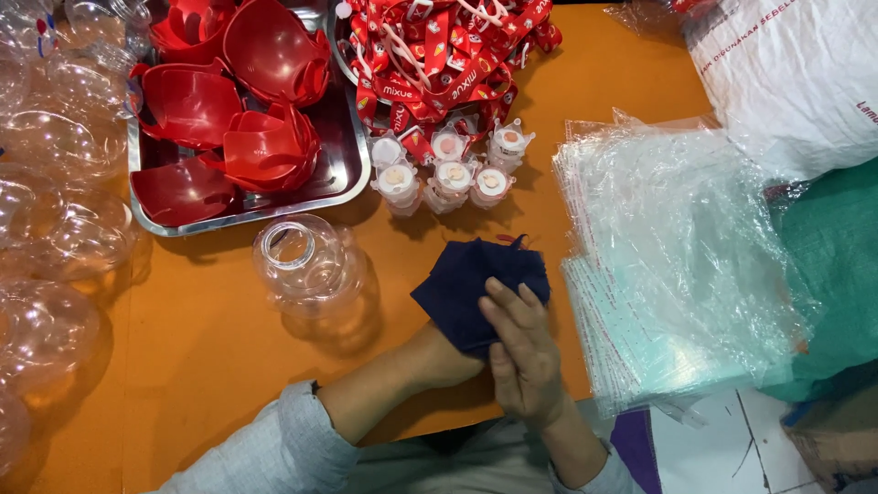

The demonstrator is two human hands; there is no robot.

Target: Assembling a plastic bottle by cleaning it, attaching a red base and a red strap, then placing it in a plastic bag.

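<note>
A dark navy cloth [466, 274] lies bunched on the orange table [219, 338] in front of me. My left hand [448, 357] is tucked under and inside the cloth, with only the wrist and heel showing. Lying flat on top of the cloth, my right hand [521, 352] presses it with fingers together. A clear plastic jar [306, 265] lies on its side just left of the cloth.
A metal tray [352, 169] holds several red plastic bowls [265, 146]. Small clear caps [448, 174] and red lanyards [439, 55] sit behind the cloth. A stack of clear plastic bags [668, 265] lies right; clear domes [55, 229] line the left edge.
</note>
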